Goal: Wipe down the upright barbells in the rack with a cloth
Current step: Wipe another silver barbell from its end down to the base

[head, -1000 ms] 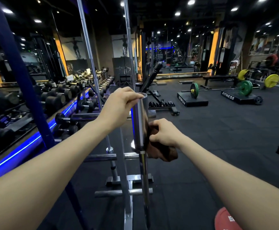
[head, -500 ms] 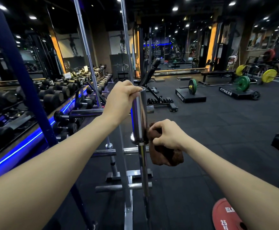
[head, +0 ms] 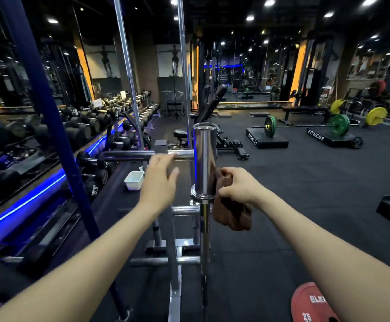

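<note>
brown cloth (head: 232, 212), chrome barbell (head: 204, 159) (blue reflection)

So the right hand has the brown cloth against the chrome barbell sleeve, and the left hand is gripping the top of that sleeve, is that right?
Not quite. The head view shows the left hand open and off the barbell sleeve, hovering beside it. The rest holds: the right hand has the brown cloth against the chrome sleeve.
</note>
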`<action>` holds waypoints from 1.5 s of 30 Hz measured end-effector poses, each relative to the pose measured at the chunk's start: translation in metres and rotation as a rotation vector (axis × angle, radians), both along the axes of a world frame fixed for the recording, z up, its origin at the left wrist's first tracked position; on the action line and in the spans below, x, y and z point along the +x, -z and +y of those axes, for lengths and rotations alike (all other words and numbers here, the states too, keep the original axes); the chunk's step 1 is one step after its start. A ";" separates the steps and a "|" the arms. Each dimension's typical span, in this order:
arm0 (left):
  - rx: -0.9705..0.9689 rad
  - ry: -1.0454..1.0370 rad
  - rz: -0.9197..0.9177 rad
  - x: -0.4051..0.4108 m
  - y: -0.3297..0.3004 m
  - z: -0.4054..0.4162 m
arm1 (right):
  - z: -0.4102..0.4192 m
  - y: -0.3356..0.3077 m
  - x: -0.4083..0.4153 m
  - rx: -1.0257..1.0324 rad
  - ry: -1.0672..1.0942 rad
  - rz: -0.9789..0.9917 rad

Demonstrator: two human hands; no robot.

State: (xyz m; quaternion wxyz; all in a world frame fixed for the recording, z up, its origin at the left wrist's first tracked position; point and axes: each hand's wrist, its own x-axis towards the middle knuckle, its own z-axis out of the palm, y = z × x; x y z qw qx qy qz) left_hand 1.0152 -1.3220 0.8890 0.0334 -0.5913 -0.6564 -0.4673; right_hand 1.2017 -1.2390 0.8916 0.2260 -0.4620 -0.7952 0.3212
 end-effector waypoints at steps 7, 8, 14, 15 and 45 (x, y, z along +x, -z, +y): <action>-0.265 0.091 -0.176 0.014 0.055 0.003 | -0.003 0.016 -0.004 0.096 -0.052 -0.209; -0.252 0.083 -0.169 0.015 0.055 0.006 | -0.006 0.017 -0.002 0.137 -0.061 -0.231; -0.207 0.071 -0.150 0.014 0.059 0.015 | -0.024 0.018 0.015 0.241 -0.121 -0.269; -0.205 0.070 -0.144 0.015 0.060 0.016 | -0.028 0.018 0.016 0.238 -0.131 -0.255; -0.285 0.225 -0.785 0.103 0.060 -0.025 | -0.087 0.043 0.072 0.448 -0.010 -0.144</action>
